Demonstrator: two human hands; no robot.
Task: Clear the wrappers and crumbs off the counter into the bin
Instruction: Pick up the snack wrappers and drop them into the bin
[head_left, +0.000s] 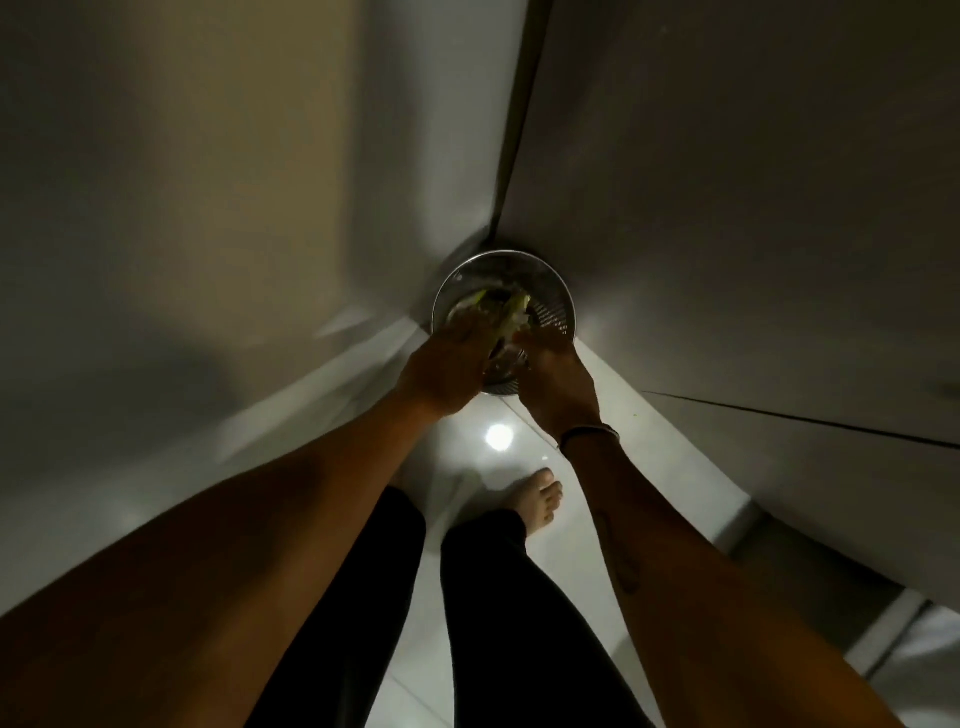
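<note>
A round perforated metal bin stands on the floor in a dim corner. Both my arms reach down over its mouth. My left hand and my right hand are pressed toward each other above the bin, with yellow-green wrappers sticking out between and beyond the fingers. The fingertips are hidden behind the wrappers and each other. More crumpled waste shows inside the bin, blurred. No counter is in view.
Grey walls or cabinet fronts close in on both sides and meet behind the bin. The glossy white tile floor reflects a lamp. My bare foot and dark trouser legs stand just before the bin.
</note>
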